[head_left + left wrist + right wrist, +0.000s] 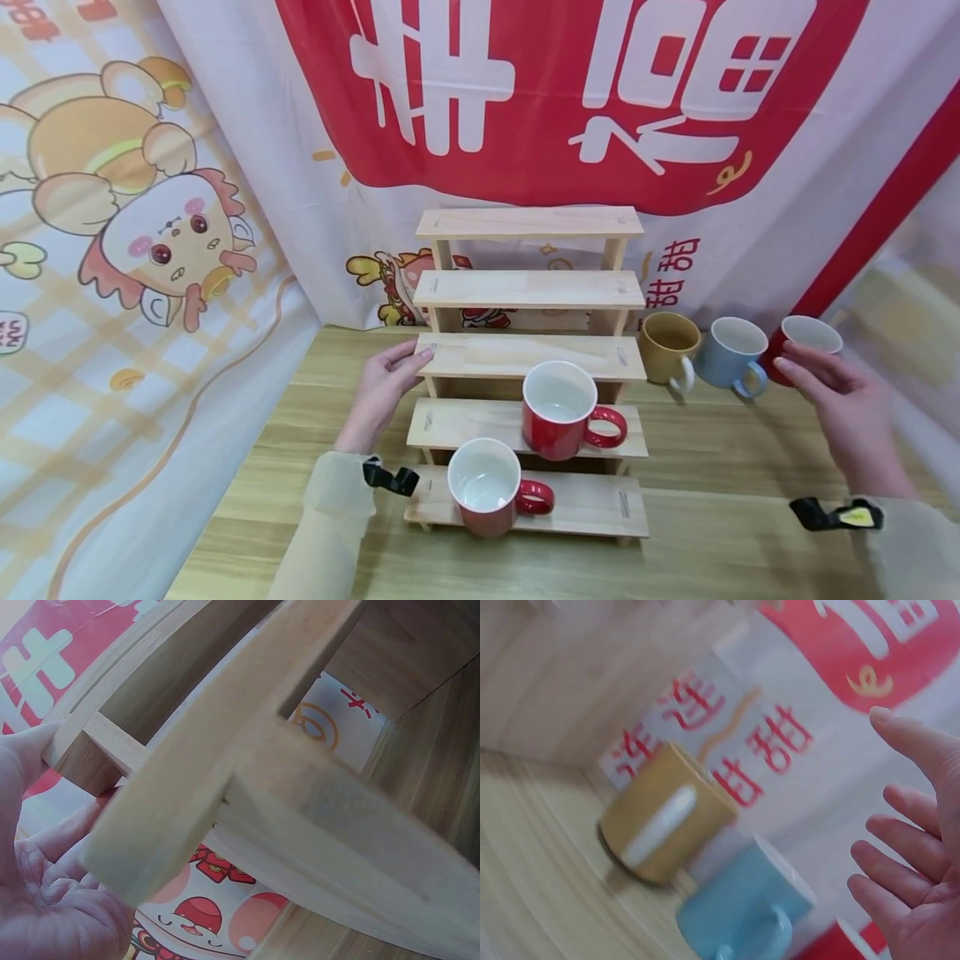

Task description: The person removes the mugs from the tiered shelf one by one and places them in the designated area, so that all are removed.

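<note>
In the head view the wooden shelf (525,222) stood mid-frame, its five tiers stepping up from lower centre toward the back cloth (525,185). The left hand (381,387) was left of centre, its grip clamped on the end of the third tier; in the left-wrist view, at the left of the frame, thumb and fingers lay on either side of a wooden end. On that side the room narrowed toward the side cloth (247,408), which slanted down the left of the frame. The right hand (843,408), at the right of the frame, had its grip apart, thumb well away from the fingers. It overlapped the far red mug (813,333) there and hid part of its front; whether the two touched could not be told. To the left of that mug stood the blue mug (726,358), handle toward the lower right, then the tan mug (664,357), just beside the shelf's right edge. Toward the lower right the tabletop (720,542) gave a broad lane between shelf and right hand. The upper red mug (553,433) stood on the second tier from the bottom, its handle near the right end; the lower red mug (486,512) stood on the lowest tier at the front edge, with more board to its right than its left.
</note>
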A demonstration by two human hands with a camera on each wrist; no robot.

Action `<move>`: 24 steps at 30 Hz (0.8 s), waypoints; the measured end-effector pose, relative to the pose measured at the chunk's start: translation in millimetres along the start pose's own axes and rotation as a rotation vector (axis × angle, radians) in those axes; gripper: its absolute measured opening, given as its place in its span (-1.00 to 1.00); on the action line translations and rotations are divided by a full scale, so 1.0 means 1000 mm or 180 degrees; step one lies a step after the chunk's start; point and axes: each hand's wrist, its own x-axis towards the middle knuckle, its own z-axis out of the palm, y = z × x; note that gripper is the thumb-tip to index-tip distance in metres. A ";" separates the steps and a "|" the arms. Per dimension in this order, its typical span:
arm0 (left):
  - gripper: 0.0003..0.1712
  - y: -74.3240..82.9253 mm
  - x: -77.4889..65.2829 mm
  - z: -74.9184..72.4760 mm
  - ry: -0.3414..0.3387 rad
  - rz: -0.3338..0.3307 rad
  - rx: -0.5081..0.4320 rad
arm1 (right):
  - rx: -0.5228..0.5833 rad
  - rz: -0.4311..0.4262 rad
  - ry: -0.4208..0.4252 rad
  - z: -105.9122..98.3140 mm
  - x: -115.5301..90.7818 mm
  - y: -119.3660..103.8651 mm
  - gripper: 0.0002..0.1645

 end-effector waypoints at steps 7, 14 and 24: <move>-0.29 0.000 -0.001 -0.001 0.0000 0.0004 0.0018 | -0.0325 -0.0235 -0.0257 0.033 -0.015 -0.019 -0.38; -0.22 0.002 -0.001 0.000 0.0000 0.0031 -0.0009 | -0.0791 -0.0245 -0.0572 0.068 -0.034 -0.040 -0.32; -0.19 0.000 0.000 -0.001 0.0001 -0.0004 0.0023 | -0.0780 -0.0764 -0.0917 0.116 -0.065 -0.052 -0.47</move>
